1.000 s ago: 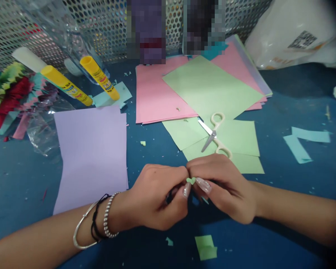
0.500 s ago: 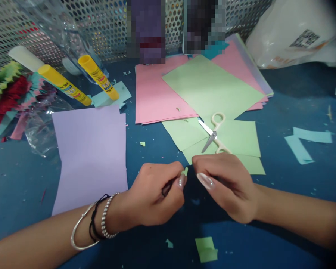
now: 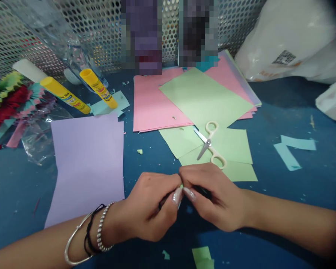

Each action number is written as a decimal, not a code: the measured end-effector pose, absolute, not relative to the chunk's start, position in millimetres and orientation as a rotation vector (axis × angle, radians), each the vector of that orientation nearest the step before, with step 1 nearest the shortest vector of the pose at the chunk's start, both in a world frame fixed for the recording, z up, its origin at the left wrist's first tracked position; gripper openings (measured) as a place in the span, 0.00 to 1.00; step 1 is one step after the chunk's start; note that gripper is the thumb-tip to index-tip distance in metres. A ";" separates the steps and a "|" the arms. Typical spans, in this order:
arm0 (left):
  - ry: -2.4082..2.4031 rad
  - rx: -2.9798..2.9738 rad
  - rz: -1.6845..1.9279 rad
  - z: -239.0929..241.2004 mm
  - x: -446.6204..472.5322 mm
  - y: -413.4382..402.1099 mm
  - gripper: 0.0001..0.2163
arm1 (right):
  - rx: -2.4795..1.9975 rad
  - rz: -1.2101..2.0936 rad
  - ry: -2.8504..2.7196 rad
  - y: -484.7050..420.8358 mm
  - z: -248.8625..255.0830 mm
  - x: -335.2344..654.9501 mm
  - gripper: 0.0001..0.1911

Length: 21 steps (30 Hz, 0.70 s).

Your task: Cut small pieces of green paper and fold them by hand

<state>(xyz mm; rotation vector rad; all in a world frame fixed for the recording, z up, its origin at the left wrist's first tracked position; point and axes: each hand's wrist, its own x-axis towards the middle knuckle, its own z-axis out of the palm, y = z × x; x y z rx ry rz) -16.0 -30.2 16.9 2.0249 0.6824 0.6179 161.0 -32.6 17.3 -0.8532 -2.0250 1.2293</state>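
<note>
My left hand (image 3: 149,209) and my right hand (image 3: 212,196) meet fingertip to fingertip low in the middle, over the blue table (image 3: 282,179). Both are closed in a pinch on a tiny green paper piece (image 3: 182,185), of which only a sliver shows between the fingers. Bracelets circle my left wrist. Just beyond my right hand, cream-handled scissors (image 3: 210,144) lie with their blades apart on green paper sheets (image 3: 235,149). A lilac sheet (image 3: 86,164) lies to the left of my left hand.
Pink sheets (image 3: 154,101) and a large green sheet (image 3: 204,97) lie at the back centre. Two yellow glue sticks (image 3: 64,95) and folded coloured paper fans (image 3: 8,101) sit back left. A perforated metal wall (image 3: 100,30) closes the back; white plastic bags (image 3: 291,41) sit back right. Paper scraps (image 3: 291,151) are scattered about.
Half a second ago my hands were a little apart, the green piece in the left fingers; now the right fingers have closed on it again. The view has tilted slightly upward.
</note>
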 end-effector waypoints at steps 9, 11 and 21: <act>0.594 2.023 0.700 14.4 -14.3 -28.7 0.07 | -0.840 1.271 -2.006 -31.9 20.0 160.8 0.10; 0.577 2.017 0.708 14.1 -14.8 -29.1 0.07 | -0.842 1.278 -2.004 -31.4 20.6 160.7 0.10; 0.614 2.070 0.678 14.2 -15.4 -29.6 0.06 | -0.842 1.302 -2.004 -31.1 20.4 161.4 0.10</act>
